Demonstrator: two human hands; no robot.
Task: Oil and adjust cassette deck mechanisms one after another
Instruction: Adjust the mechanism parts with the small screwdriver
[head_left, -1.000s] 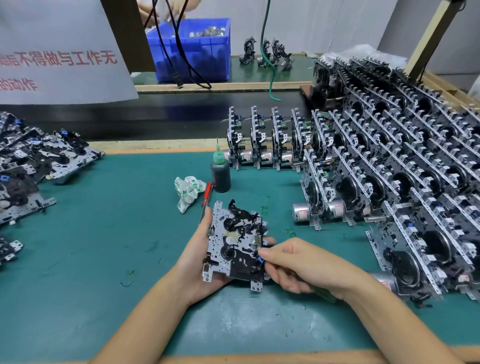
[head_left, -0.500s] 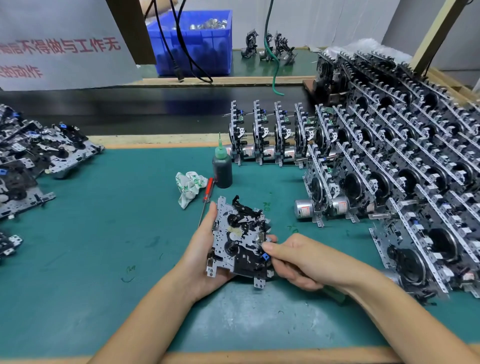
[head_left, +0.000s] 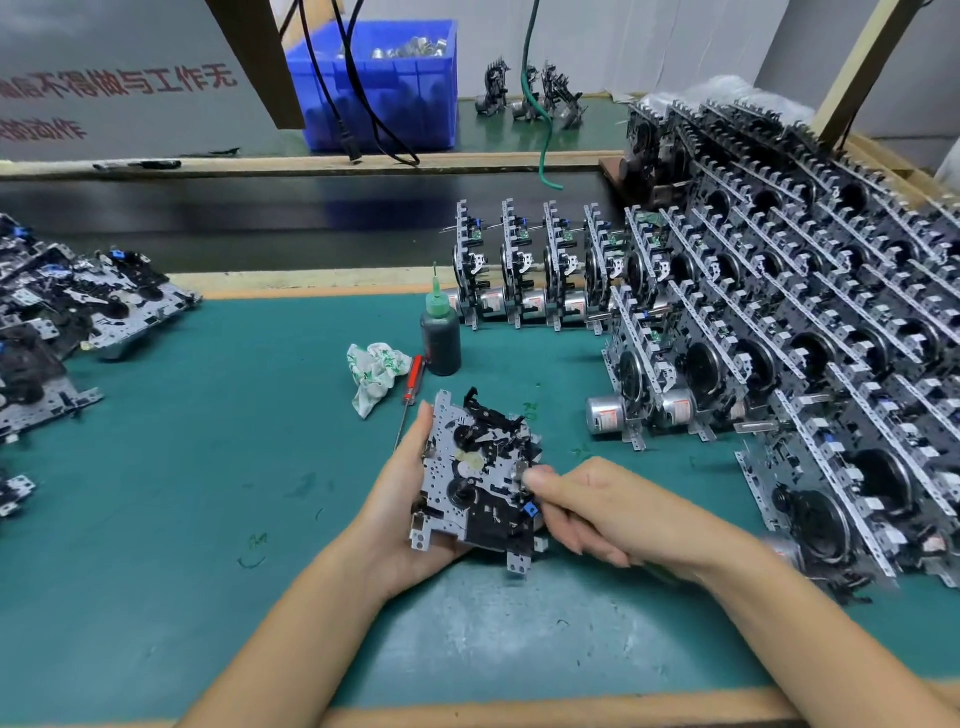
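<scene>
Perforated metal mechanism (head_left: 475, 480) in, seemingly, both hands.

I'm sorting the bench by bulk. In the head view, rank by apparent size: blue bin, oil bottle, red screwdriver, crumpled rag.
1. Blue bin, though farthest away.
2. Oil bottle.
3. Rag and screwdriver: unsure, the rag is bulkier and the screwdriver longer but thin.
</scene>
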